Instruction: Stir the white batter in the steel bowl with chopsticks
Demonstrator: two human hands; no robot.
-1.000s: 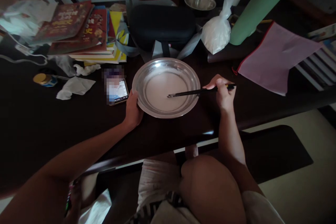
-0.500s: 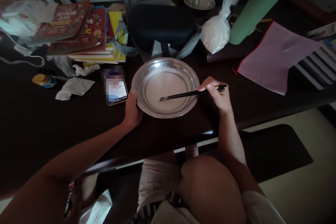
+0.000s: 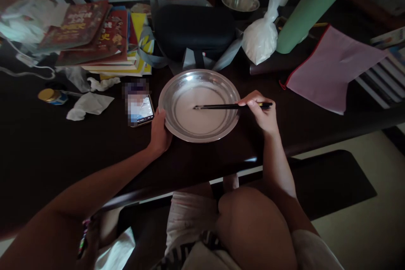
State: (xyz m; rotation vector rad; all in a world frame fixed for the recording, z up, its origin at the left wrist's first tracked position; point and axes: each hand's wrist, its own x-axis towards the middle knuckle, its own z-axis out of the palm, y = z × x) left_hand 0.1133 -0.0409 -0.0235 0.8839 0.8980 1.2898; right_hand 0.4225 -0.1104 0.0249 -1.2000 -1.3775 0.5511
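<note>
A wide steel plate (image 3: 177, 84) with a thin white liquid in it sits on the dark table in front of me. My left hand (image 3: 159, 133) grips the plate's near-left rim. My right hand (image 3: 261, 114) holds black chopsticks (image 3: 218, 106) level, their tips over the liquid near the plate's middle. A phone (image 3: 141, 111) with a lit screen lies just left of the plate, beside my left hand.
Behind the plate lie a dark zip case (image 3: 194, 29), a knotted white plastic bag (image 3: 261, 38), a small steel bowl (image 3: 240, 2) and a green roll (image 3: 311, 6). Stacked books (image 3: 95, 38), crumpled tissues (image 3: 90, 103) and a small jar (image 3: 52, 96) fill the left; a pink pouch (image 3: 329, 67) lies right.
My right hand has swung the chopstick tips leftward and then toward the far side of the liquid. My left hand has kept its hold on the rim.
</note>
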